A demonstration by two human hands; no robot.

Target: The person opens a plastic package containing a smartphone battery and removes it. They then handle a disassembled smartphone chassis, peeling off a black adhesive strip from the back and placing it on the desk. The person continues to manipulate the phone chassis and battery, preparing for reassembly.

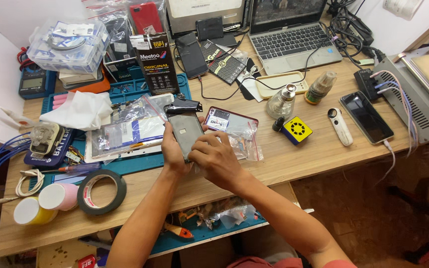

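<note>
Two hands meet over a dark, flat phone (186, 133) held just above the wooden bench (294, 164). The left hand (174, 149) grasps the phone's edge, apparently steadying it, while the right hand (215, 158) curls its fingertips against the lower end. Left of the phone lies a round roll of black tape (102, 191); right of it, a crinkled clear plastic bag (242, 136).

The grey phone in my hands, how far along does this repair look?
Mid-job, it seems. Done: a clear plastic parts bag with a red seal lies on the wooden table beside it. In hand: the left hand grips the grey phone while the right hand presses its lower edge. Left: the black roll of tape lies untouched.
</note>
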